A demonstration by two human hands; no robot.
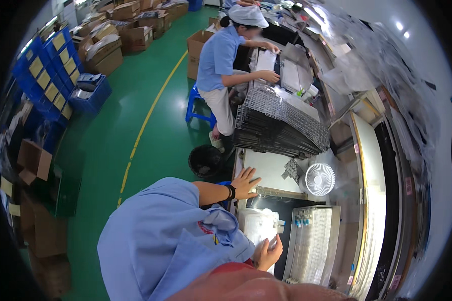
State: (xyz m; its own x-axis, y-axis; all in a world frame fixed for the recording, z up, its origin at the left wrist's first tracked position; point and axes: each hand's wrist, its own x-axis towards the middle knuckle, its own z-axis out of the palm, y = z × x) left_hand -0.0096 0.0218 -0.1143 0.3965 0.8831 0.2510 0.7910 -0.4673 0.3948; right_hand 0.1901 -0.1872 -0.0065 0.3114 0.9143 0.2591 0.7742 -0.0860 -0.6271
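"White bag [257,224]: where does it lie before you, and what do your hands have of it?"

"It lies on the dark bench top [270,202], between your body and the tray [336,232]. Your right hand [269,255] is half curled at its near-right corner, thumb and fingers a little apart; whether you have pinched anything there, I cannot tell. Your left hand [246,183] is flat with fingers spread, resting at the edge of the white board [273,173], holding nothing."

"How should you expect it to handle?"

"Light and limp, I judge: it looks like thin, shiny plastic, so it may slide under your fingertips and crease rather than keep its shape."

"And the small parts [280,227] at its edge?"

"They seem light and stiffer, with blue bits that look easy to bend. Take those by their white bodies."

"Where would you grip the bag itself?"

"By a gathered fold at its edge, clear of the parts; a single layer could slip or tear."
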